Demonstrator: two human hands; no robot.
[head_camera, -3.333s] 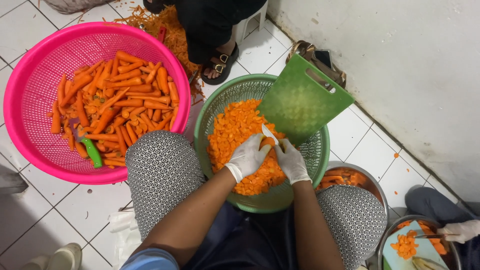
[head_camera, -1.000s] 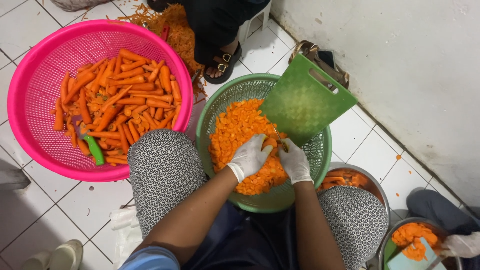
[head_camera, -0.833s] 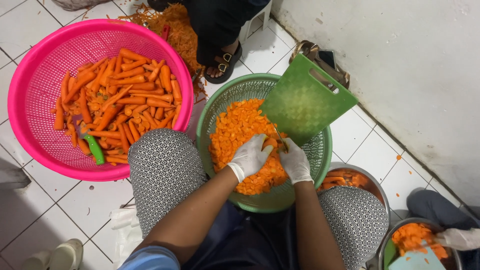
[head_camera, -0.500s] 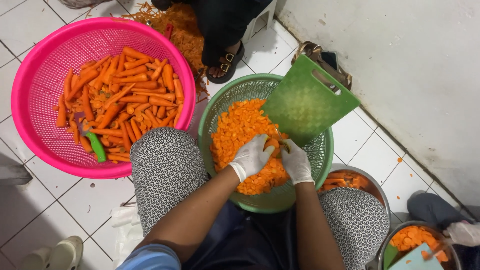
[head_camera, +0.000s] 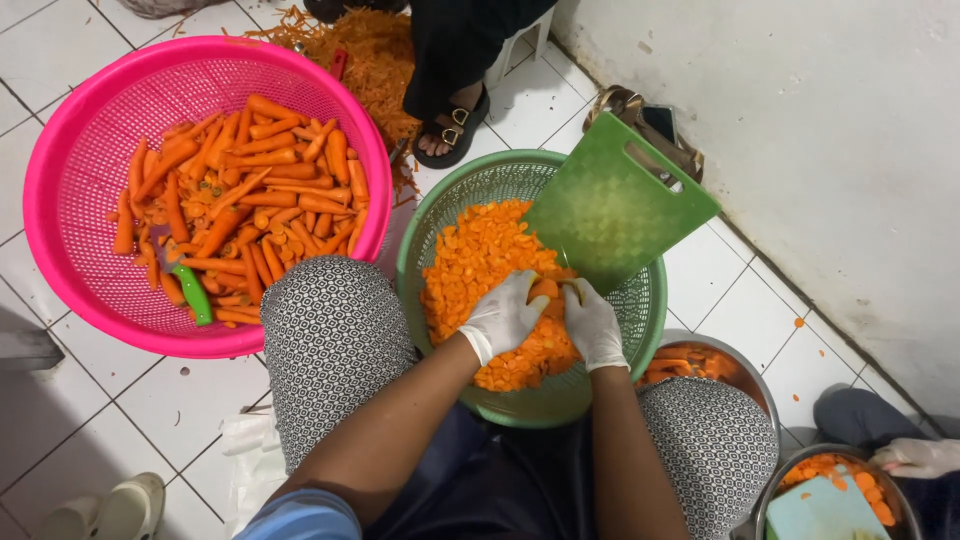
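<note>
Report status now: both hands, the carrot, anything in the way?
Left hand and right hand gripping one carrot together. Over green basket of slices. Green cutting board close behind.

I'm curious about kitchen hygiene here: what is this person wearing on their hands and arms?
Both hands wear thin white disposable gloves, the left hand and the right hand, each ending at the wrist with a rolled cuff. The forearms are bare. A light blue sleeve shows at the left upper arm.

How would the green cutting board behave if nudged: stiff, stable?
The green cutting board looks like flat, rigid plastic, so probably stiff. It leans tilted on the green basket's rim, so it may slide or tip. Its handle slot suggests easy lifting.
</note>
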